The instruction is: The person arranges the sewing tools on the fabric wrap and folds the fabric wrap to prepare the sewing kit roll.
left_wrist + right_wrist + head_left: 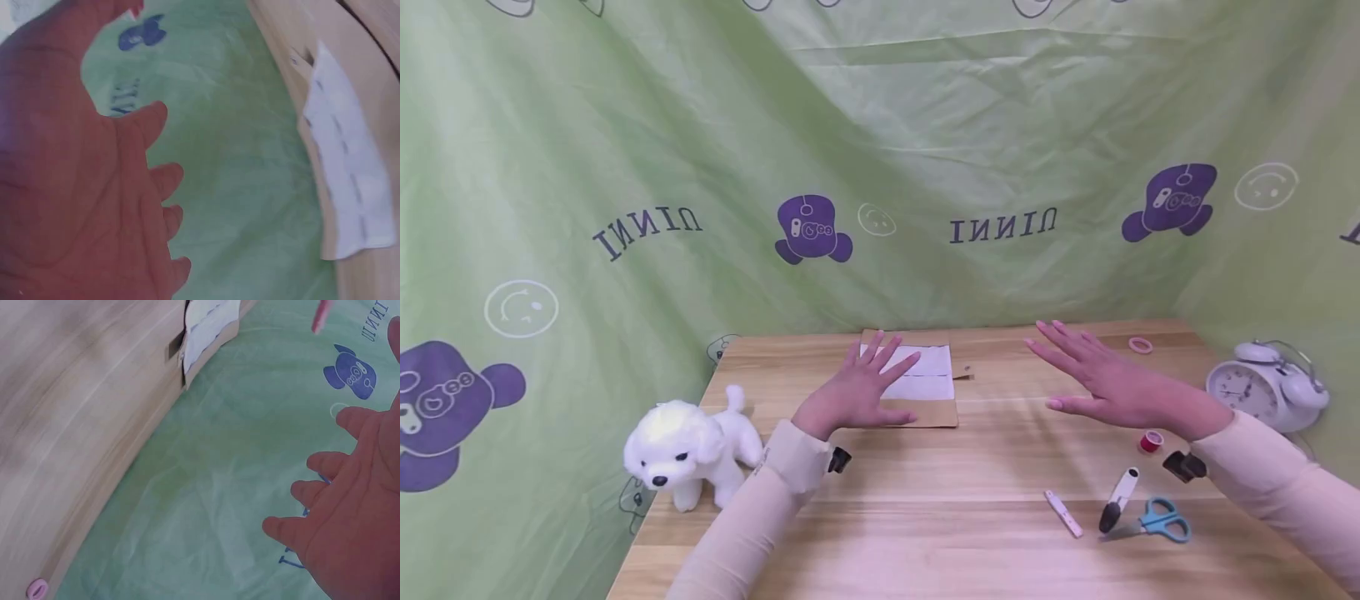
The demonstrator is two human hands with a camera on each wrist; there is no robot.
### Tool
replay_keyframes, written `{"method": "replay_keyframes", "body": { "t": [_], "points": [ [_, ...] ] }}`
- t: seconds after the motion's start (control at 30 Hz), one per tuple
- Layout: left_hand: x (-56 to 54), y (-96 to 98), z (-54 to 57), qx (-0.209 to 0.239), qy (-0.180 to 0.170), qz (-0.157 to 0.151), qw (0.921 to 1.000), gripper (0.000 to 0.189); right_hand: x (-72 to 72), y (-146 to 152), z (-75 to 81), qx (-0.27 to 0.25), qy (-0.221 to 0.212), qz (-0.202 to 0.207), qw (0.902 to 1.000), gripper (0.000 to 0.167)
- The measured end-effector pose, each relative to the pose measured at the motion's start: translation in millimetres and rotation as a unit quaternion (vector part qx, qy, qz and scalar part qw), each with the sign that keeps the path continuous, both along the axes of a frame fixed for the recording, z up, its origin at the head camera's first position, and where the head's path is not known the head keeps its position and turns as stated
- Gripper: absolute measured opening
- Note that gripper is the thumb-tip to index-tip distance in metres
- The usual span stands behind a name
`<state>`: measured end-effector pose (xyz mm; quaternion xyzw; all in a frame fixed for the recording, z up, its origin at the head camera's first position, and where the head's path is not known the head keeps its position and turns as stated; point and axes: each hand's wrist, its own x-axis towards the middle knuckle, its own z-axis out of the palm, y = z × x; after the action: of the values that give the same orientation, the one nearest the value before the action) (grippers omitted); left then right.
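Note:
My left hand [855, 393] hovers over the table with its fingers spread and holds nothing. Behind its fingers lies a flat brown cardboard piece [936, 413] with white paper [934, 364] on it; part of both is hidden by the hand. Off to the right, my right hand [1108, 379] is also raised, fingers extended and nothing in its grasp. Both wrist views show the palms, the left palm [75, 175] and the right palm [362, 519], bare. A small red spool [1151, 442] lies on the table below the right wrist.
A white plush dog [681, 450] stands at the left edge. Toward the right front lie blue-handled scissors [1165, 521], a white tool with a black end [1120, 498] and a slim pink-white stick [1063, 513]. A pink ring [1140, 344] and white alarm clock [1262, 387] are farther back.

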<state>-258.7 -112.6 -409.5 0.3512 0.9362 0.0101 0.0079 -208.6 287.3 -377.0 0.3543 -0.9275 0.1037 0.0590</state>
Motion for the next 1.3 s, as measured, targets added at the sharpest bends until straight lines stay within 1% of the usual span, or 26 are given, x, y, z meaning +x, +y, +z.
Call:
{"method": "replay_keyframes", "body": {
  "t": [0.1, 0.17, 0.23, 0.27, 0.33, 0.37, 0.47, 0.5, 0.57, 0.63, 0.7, 0.8, 0.87, 0.93, 1.03, 1.1, 1.17, 1.23, 1.3],
  "points": [
    [-5.3, -2.9, -15.7, -0.009, -0.050, 0.027, 0.9984, 0.087, 3.2, 2.8, -1.9, -0.005, -0.014, -0.020, 0.9997, 0.076],
    [-8.5, -5.5, -27.3, -0.007, -0.087, 0.043, 0.9953, 0.085, 6.3, 4.9, -3.4, -0.005, -0.027, -0.037, 0.9989, 0.072],
    [-13.2, -8.6, -39.2, -0.003, -0.114, 0.062, 0.9916, 0.085, 9.8, 7.8, -4.8, 0.002, -0.034, -0.045, 0.9984, 0.067],
    [-16.7, -10.6, -45.0, 0.002, -0.121, 0.073, 0.9900, 0.085, 11.6, 9.8, -5.6, 0.008, -0.038, -0.047, 0.9982, 0.063],
    [-25.8, -15.1, -57.7, 0.018, -0.120, 0.097, 0.9878, 0.085, 15.6, 13.6, -7.7, 0.018, -0.040, -0.048, 0.9979, 0.055],
    [-31.2, -17.8, -64.7, 0.027, -0.115, 0.110, 0.9869, 0.085, 17.8, 15.9, -9.3, 0.022, -0.045, -0.048, 0.9976, 0.051],
    [-46.3, -25.9, -83.3, 0.055, -0.107, 0.152, 0.9810, 0.086, 23.0, 24.4, -16.1, 0.020, -0.070, -0.053, 0.9959, 0.039],
    [-50.4, -28.6, -89.0, 0.060, -0.107, 0.161, 0.9792, 0.088, 24.8, 27.8, -20.0, 0.017, -0.079, -0.057, 0.9951, 0.035],
    [-54.8, -33.8, -98.0, 0.063, -0.122, 0.177, 0.9746, 0.091, 28.8, 35.6, -30.2, 0.013, -0.085, -0.060, 0.9945, 0.025],
    [-55.7, -38.7, -104.4, 0.061, -0.138, 0.185, 0.9711, 0.094, 33.4, 44.1, -42.7, 0.015, -0.081, -0.067, 0.9943, 0.016],
    [-55.0, -41.8, -107.0, 0.060, -0.152, 0.186, 0.9690, 0.095, 38.8, 53.9, -54.8, 0.018, -0.075, -0.084, 0.9934, 0.009],
    [-52.3, -41.1, -99.9, 0.059, -0.161, 0.188, 0.9670, 0.096, 46.4, 68.0, -68.0, 0.020, -0.061, -0.132, 0.9892, 0.009],
    [-50.8, -40.1, -94.1, 0.056, -0.166, 0.189, 0.9663, 0.097, 48.4, 75.5, -72.3, 0.013, -0.045, -0.160, 0.9860, 0.008],
    [-49.8, -39.0, -89.3, 0.049, -0.169, 0.192, 0.9654, 0.099, 49.6, 81.5, -73.9, 0.001, -0.029, -0.179, 0.9835, 0.010],
    [-50.1, -39.2, -90.7, 0.045, -0.171, 0.193, 0.9651, 0.100, 49.3, 88.5, -74.6, -0.017, -0.013, -0.198, 0.9799, 0.014],
    [-49.3, -38.4, -92.4, 0.045, -0.174, 0.193, 0.9647, 0.101, 48.1, 92.6, -75.1, -0.021, -0.015, -0.216, 0.9760, 0.022],
    [-45.9, -35.9, -93.1, 0.050, -0.178, 0.192, 0.9638, 0.102, 46.6, 95.5, -76.4, -0.020, -0.035, -0.240, 0.9700, 0.032],
    [-39.4, -31.8, -93.7, 0.045, -0.175, 0.190, 0.9649, 0.102, 45.7, 97.9, -78.5, -0.017, -0.060, -0.259, 0.9637, 0.043],
    [-29.6, -26.9, -93.1, 0.039, -0.171, 0.191, 0.9657, 0.102, 45.5, 99.8, -81.9, -0.011, -0.080, -0.272, 0.9590, 0.050]
  ]
}}
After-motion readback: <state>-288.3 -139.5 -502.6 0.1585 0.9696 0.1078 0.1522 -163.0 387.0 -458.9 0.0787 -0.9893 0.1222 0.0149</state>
